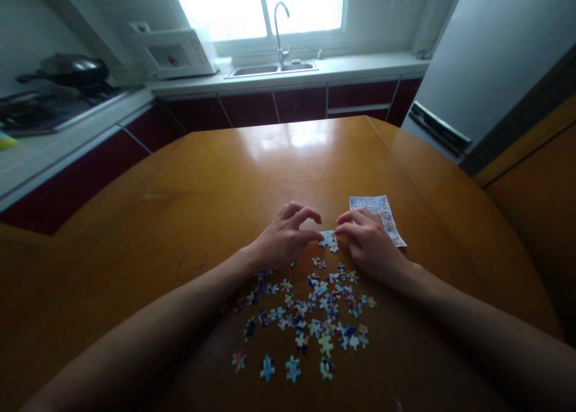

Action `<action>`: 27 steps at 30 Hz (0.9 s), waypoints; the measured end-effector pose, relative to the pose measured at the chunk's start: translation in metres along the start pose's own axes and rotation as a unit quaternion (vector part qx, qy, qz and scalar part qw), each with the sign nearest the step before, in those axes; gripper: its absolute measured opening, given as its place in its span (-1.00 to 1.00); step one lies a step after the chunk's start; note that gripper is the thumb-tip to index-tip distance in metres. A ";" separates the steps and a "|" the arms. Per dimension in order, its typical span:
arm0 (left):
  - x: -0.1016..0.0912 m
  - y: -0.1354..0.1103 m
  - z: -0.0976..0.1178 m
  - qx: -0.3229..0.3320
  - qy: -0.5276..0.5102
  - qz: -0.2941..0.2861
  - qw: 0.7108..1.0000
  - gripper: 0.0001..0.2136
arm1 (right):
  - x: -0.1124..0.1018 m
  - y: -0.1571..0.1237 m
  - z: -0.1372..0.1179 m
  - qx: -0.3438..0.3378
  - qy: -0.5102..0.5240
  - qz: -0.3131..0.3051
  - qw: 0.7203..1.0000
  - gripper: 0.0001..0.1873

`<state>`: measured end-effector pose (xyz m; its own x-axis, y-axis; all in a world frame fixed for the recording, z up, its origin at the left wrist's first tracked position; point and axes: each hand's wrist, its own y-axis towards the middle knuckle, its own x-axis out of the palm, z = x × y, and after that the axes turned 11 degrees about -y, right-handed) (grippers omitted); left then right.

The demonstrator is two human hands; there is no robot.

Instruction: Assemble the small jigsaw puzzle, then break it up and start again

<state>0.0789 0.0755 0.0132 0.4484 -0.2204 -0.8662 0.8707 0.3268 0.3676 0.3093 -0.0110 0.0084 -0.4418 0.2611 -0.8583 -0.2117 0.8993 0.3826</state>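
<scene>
A small joined patch of jigsaw pieces [329,240] lies flat on the table between my hands. My left hand [288,235] is at its left edge, the thumb touching or nearly touching it and the index finger arched apart from the thumb. On the other side, my right hand [366,238] has its bent fingertips at the patch's upper right corner, slightly apart. I see no piece lifted in either hand. Many loose jigsaw pieces [315,307] spread out below, nearer to me. A picture sheet [390,223] printed with cartoon figures is partly covered by my right hand.
The wooden table [202,184] has a glossy top with rounded ends. Behind it are a counter with a sink [256,70], a tap [279,34] and a white microwave [175,55]. A wok [74,70] sits on the stove at left; a fridge [490,58] stands at right.
</scene>
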 end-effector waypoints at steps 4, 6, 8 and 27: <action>0.002 0.001 0.001 -0.012 0.011 -0.032 0.999 -0.63 | 0.000 -0.001 -0.001 -0.001 0.000 0.002 1.000 -0.77; 0.004 0.002 0.001 -0.020 0.000 -0.033 0.999 -0.60 | 0.001 -0.001 -0.001 0.000 0.000 0.003 1.000 -0.78; 0.005 0.003 0.001 -0.024 -0.020 -0.021 0.999 -0.56 | 0.001 -0.001 -0.001 0.001 0.000 0.004 1.000 -0.78; 0.008 0.004 0.001 0.013 0.007 -0.022 1.000 -0.69 | 0.005 -0.001 0.002 -0.004 0.017 0.036 0.999 -0.78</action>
<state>0.0861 0.0747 0.0082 0.4071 -0.2215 -0.8861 0.8945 0.2931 0.3377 0.3090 -0.0099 0.0035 -0.4859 0.3131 -0.8160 -0.1855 0.8754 0.4464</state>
